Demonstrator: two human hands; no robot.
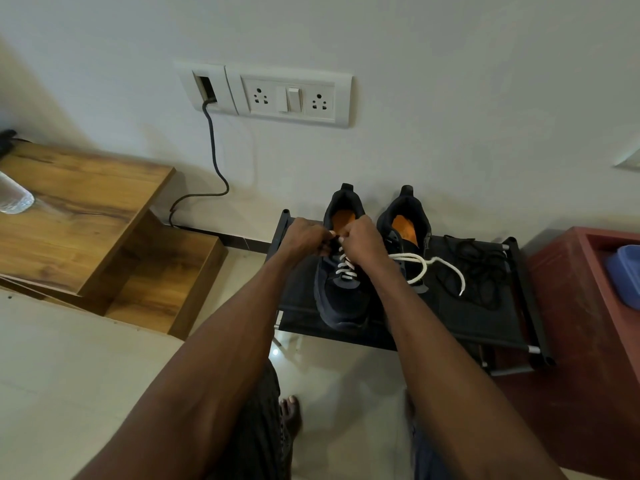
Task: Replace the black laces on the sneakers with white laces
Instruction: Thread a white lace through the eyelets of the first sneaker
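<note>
Fingers (331, 234) of two hands, two sneakers (341, 289)

Two black mesh sneakers, the left sneaker (341, 289) and the right sneaker (403, 223), show orange insoles. A white woven lace (412, 261) zigzags across the left one; a tangle of black laces (479, 268) lies on the black fabric shoe rack (485, 320). The wall (450, 98) is off-white with a white switch plate (287, 97) and grey cable (213, 147). The wooden shelf (79, 206) has streaky brown grain; the cabinet (575, 306) is dull red.
</note>
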